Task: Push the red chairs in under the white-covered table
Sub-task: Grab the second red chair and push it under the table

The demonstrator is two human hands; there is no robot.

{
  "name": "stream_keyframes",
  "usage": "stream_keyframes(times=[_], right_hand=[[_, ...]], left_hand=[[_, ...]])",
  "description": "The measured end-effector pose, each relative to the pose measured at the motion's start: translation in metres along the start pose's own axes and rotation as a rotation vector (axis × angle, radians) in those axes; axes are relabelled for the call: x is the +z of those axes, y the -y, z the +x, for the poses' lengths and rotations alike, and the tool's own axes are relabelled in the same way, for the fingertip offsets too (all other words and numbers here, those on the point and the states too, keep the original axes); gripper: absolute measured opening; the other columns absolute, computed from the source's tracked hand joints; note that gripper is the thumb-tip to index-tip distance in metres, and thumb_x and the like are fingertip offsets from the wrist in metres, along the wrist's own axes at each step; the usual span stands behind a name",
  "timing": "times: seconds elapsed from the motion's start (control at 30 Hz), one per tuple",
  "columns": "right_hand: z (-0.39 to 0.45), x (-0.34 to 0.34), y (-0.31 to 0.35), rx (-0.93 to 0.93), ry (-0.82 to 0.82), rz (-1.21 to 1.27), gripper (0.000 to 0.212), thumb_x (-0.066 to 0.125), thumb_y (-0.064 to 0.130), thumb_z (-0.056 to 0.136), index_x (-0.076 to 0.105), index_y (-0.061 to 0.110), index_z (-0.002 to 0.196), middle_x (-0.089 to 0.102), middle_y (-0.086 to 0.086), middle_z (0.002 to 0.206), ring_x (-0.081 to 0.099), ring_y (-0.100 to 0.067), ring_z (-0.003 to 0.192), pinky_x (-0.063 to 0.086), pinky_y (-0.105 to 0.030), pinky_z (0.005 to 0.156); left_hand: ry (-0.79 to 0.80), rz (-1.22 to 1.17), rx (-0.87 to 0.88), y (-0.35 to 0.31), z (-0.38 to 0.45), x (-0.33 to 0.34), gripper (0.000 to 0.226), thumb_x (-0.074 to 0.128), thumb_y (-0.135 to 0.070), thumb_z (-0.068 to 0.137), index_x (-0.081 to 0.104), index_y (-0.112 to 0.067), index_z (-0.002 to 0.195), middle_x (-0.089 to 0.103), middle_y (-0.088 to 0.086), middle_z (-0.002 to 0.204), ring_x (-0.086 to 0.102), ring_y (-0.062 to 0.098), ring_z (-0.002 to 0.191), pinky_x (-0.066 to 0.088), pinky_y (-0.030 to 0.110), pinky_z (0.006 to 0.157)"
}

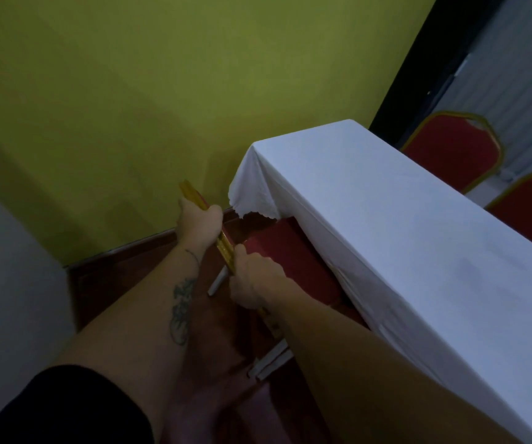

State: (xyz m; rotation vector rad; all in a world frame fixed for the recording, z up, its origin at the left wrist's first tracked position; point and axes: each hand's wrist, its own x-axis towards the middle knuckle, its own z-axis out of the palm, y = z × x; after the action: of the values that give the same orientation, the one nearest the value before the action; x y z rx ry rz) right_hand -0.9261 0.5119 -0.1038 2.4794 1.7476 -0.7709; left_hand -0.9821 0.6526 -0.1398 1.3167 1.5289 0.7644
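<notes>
Looking down through the head camera, I see both of my hands wrapped around the gold frame (224,248) of a red chair (285,254) at the near long side of the worktop (418,238). My left hand (199,224) is closed around the upper part of the frame, fingers curled over it. My right hand (253,282) is closed around the same frame lower down, just beside the left. The chair's red padding sits partly beneath the edge of the white cloth (258,187), whose hanging corner drapes just above it. The overhanging cloth hides the rest of the chair, so I cannot tell how far it goes under the worktop.

Pale chair legs (271,358) show below my right forearm, above the dark red floor (104,290). A tattoo (181,310) runs along my left forearm, and a black sleeve (66,408) covers the upper arm.

A green wall (130,91) stands close behind the chair and the end of the worktop, with a dark skirting board (123,248) along its base, so the corner is tight on that side. Across the worktop, on the far long side, two more red chairs with gold rims stand side by side, their backs (450,149) rising above the tabletop. A dark vertical strip (405,75) and a pale wall lie behind them.
</notes>
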Motion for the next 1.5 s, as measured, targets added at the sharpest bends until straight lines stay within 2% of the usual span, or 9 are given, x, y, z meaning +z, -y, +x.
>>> stream_keyframes(times=[0.13, 0.23, 0.33, 0.43, 0.5, 0.6, 0.77, 1.23, 1.5], right_hand=[[-0.022, 0.010, -0.018, 0.003, -0.041, 0.016, 0.046, 0.049, 0.041, 0.103, 0.036, 0.017, 0.139, 0.056, -0.013, 0.130, 0.060, -0.036, 0.114, 0.047, -0.047, 0.087], [-0.038, 0.017, -0.025, 0.038, -0.008, 0.027, 0.061, 0.053, 0.039, 0.101, 0.027, 0.016, 0.152, 0.050, -0.014, 0.140, 0.056, -0.036, 0.122, 0.048, -0.051, 0.098], [-0.060, 0.029, -0.043, 0.115, 0.126, -0.087, 0.073, 0.069, 0.034, 0.091, 0.031, 0.015, 0.150, 0.048, -0.014, 0.141, 0.053, -0.037, 0.126, 0.045, -0.048, 0.099], [-0.084, 0.045, -0.074, 0.198, 0.178, -0.233, 0.056, 0.068, 0.040, 0.091, 0.048, 0.013, 0.134, 0.055, -0.013, 0.135, 0.058, -0.034, 0.121, 0.046, -0.041, 0.089], [-0.094, 0.047, -0.085, 0.215, 0.198, -0.234, 0.049, 0.070, 0.038, 0.090, 0.053, 0.012, 0.128, 0.059, -0.010, 0.128, 0.061, -0.029, 0.114, 0.047, -0.036, 0.080], [-0.096, 0.042, -0.086, 0.154, 0.147, -0.260, 0.038, 0.072, 0.033, 0.090, 0.061, 0.011, 0.118, 0.063, -0.009, 0.117, 0.065, -0.028, 0.104, 0.051, -0.036, 0.078], [-0.091, 0.034, -0.093, 0.086, 0.132, -0.242, 0.029, 0.071, 0.024, 0.088, 0.060, 0.011, 0.112, 0.064, -0.010, 0.115, 0.065, -0.030, 0.103, 0.054, -0.040, 0.083], [-0.074, 0.022, -0.118, 0.040, 0.072, -0.206, 0.033, 0.072, 0.025, 0.086, 0.051, 0.014, 0.108, 0.059, -0.011, 0.115, 0.060, -0.028, 0.098, 0.046, -0.037, 0.075], [-0.097, 0.024, -0.124, 0.101, -0.053, -0.135, 0.038, 0.062, 0.035, 0.092, 0.054, 0.012, 0.121, 0.060, -0.012, 0.120, 0.061, -0.033, 0.104, 0.039, -0.037, 0.075]], left_hand=[[0.006, -0.009, 0.037, 0.005, -0.019, 0.008, 0.067, 0.049, -0.033, 0.080, 0.037, -0.009, 0.141, 0.062, 0.015, 0.122, 0.062, 0.042, 0.108, 0.051, 0.050, 0.096], [-0.002, 0.166, 0.168, 0.009, -0.029, 0.003, 0.077, 0.048, -0.031, 0.091, 0.015, -0.010, 0.156, 0.042, 0.022, 0.149, 0.049, 0.044, 0.129, 0.044, 0.053, 0.104], [-0.016, 0.652, 0.557, 0.016, -0.038, -0.009, 0.057, 0.048, -0.030, 0.092, 0.042, -0.006, 0.143, 0.027, 0.026, 0.158, 0.026, 0.045, 0.145, 0.026, 0.063, 0.115], [0.093, 0.868, 0.964, 0.034, -0.057, -0.008, 0.037, 0.045, -0.030, 0.087, 0.070, -0.007, 0.101, 0.060, 0.015, 0.131, 0.038, 0.032, 0.141, 0.014, 0.077, 0.111], [0.109, 0.907, 1.041, 0.043, -0.068, -0.004, 0.039, 0.043, -0.031, 0.086, 0.075, -0.009, 0.081, 0.070, 0.004, 0.098, 0.051, 0.027, 0.128, 0.009, 0.083, 0.106], [0.067, 0.967, 1.055, 0.043, -0.079, 0.000, 0.040, 0.043, -0.032, 0.086, 0.074, -0.012, 0.072, 0.066, -0.003, 0.076, 0.059, 0.025, 0.105, 0.003, 0.084, 0.106], [-0.023, 0.967, 1.038, 0.039, -0.086, 0.015, 0.033, 0.047, -0.029, 0.085, 0.070, -0.012, 0.067, 0.063, -0.003, 0.072, 0.056, 0.025, 0.091, 0.003, 0.083, 0.106], [-0.023, 1.009, 0.960, 0.022, -0.079, 0.054, 0.034, 0.043, -0.027, 0.084, 0.070, -0.008, 0.073, 0.063, 0.003, 0.078, 0.055, 0.028, 0.098, 0.003, 0.082, 0.108], [0.276, 1.237, 0.779, 0.002, -0.100, 0.049, 0.036, 0.036, -0.035, 0.091, 0.064, -0.015, 0.103, 0.060, 0.003, 0.110, 0.046, 0.025, 0.121, 0.017, 0.079, 0.107]])
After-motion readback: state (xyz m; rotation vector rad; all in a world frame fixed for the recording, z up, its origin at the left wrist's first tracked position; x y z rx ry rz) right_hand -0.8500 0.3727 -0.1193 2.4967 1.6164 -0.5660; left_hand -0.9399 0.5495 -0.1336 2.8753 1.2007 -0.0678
